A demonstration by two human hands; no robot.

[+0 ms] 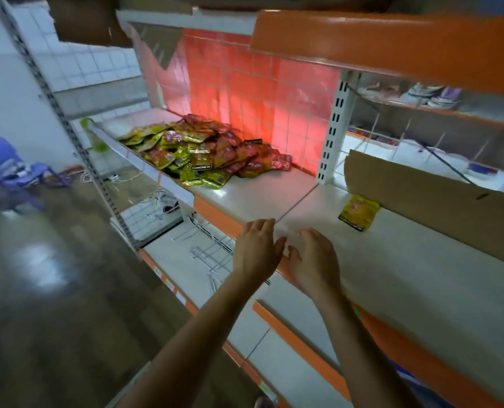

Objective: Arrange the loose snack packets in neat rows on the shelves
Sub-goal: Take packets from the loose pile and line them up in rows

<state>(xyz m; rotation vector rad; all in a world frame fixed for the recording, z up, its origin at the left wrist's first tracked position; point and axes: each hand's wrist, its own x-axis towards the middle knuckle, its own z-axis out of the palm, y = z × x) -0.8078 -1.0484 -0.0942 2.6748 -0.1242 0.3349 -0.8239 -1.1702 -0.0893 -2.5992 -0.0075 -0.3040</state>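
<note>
Both forearms stretch forward, and the left hand and right hand sit side by side, in front and to the right of the heap of snack packets on the shelf. Each grip is spread and relaxed, pinching nothing; whether they touch the board, I cannot tell. One lone yellow packet lies further right of the heap, against a cardboard sheet. No row looks begun. Best to lift a few same-coloured packets off the heap's near edge, square them, and line them up right of the heap.
</note>
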